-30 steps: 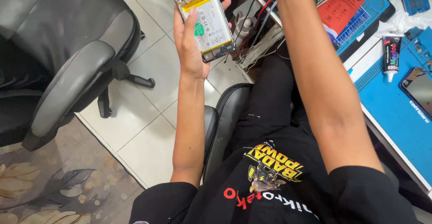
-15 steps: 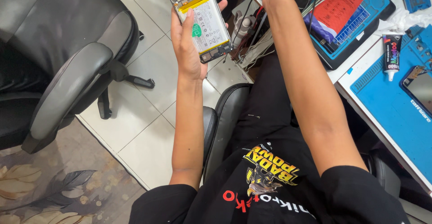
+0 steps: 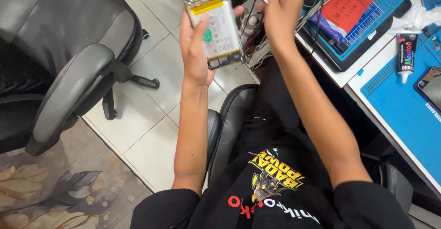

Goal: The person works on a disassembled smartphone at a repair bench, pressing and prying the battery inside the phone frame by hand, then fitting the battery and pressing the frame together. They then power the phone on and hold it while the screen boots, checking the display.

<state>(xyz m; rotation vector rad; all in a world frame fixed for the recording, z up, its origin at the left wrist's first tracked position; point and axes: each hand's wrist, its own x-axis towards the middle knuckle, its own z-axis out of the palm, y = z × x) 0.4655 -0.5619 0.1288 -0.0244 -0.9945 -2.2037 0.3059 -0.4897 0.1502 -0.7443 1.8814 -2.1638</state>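
Left hand grips an opened phone, its white battery with a yellow strip facing up, above the floor. Right hand, fingers loosely spread and empty, hovers near cables at the bench edge. A white glue tube with a black label lies on the blue mat.

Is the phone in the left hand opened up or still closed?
Opened up. The phone in the left hand has no back cover: its pale battery, yellow tape and circuit boards lie bare.
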